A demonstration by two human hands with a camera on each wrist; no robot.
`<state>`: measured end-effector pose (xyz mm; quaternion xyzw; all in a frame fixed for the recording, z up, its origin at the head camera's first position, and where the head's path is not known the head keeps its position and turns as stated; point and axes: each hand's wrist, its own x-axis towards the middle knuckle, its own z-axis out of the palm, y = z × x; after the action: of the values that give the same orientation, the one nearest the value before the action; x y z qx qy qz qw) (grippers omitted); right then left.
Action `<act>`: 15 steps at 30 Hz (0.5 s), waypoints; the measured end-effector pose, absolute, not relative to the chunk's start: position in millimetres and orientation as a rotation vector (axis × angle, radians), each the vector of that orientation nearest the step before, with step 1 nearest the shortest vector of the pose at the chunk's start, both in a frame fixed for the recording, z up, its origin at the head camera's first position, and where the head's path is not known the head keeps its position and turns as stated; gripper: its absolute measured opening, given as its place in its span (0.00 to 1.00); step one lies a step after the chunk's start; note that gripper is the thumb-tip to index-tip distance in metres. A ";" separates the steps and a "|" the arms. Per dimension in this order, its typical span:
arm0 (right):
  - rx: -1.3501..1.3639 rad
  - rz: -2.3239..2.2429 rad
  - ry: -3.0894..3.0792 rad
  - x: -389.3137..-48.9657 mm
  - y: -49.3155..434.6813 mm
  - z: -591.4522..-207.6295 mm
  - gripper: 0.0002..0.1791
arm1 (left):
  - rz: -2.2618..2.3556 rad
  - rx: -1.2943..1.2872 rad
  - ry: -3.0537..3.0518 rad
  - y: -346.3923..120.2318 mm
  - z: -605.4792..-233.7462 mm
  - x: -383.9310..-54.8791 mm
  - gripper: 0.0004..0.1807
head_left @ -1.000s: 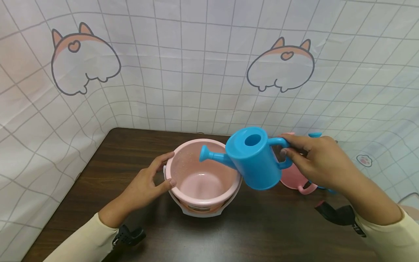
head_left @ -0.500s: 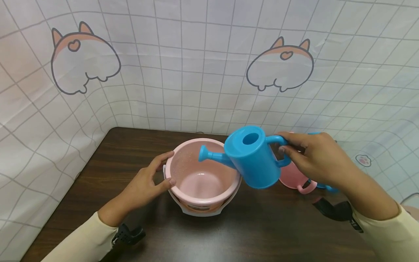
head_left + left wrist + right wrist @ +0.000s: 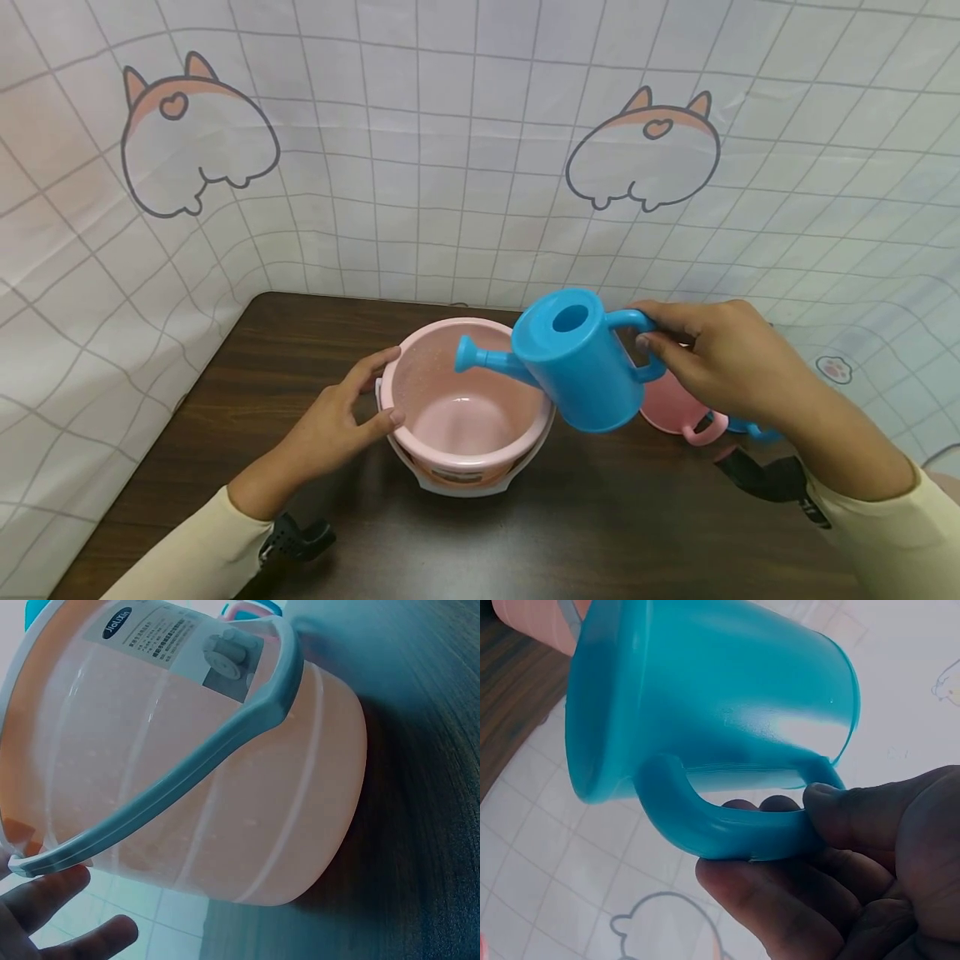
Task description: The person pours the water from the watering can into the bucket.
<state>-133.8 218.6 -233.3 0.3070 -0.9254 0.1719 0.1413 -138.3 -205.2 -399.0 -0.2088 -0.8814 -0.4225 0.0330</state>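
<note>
A blue watering can is held by its handle in the right hand, right of centre in the head view. In the right wrist view, the handle is seen pinched between thumb and fingers. The can is tilted, its top leaned towards the left of the frame, and its spout is pointed left over the opening of a pink bucket. The right rim of the bucket is partly covered by the can; whether the two are touching cannot be told.

The bucket is set upright on the dark tabletop, at the middle of the frame. Its left rim is touched by the left hand, whose thumb and fingers are spread apart and not clenched. Specks are seen on the upper left of its inner wall. In the left wrist view, a grey carrying handle is shown slanted across its side, with a printed label near the top.

Behind the right hand, a pink container and a blue handle are partly hidden. The background is filled by a white gridded cloth, on which animal drawings are printed at upper left and upper right
</note>
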 end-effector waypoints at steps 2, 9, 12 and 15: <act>0.882 0.486 -2.673 -134.0 217.5 -232.2 0.21 | -1.311 -0.639 -2.708 -205.4 -399.1 -138.2 0.41; 0.886 0.502 -2.679 -134.1 215.4 -230.6 0.21 | -1.371 -0.642 -2.691 -204.9 -399.6 -137.3 0.41; 0.884 0.510 -2.669 -134.3 215.7 -230.8 0.22 | -1.370 -0.642 -2.691 -205.1 -399.6 -136.9 0.41; 0.869 0.521 -2.659 -134.0 216.2 -231.4 0.23 | -1.371 -0.644 -2.692 -205.2 -399.3 -136.9 0.41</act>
<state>-134.0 216.2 -231.4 0.3021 -0.9242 0.1813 0.1477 -136.9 -205.2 -399.3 -0.2086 -0.8712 -0.4436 0.0265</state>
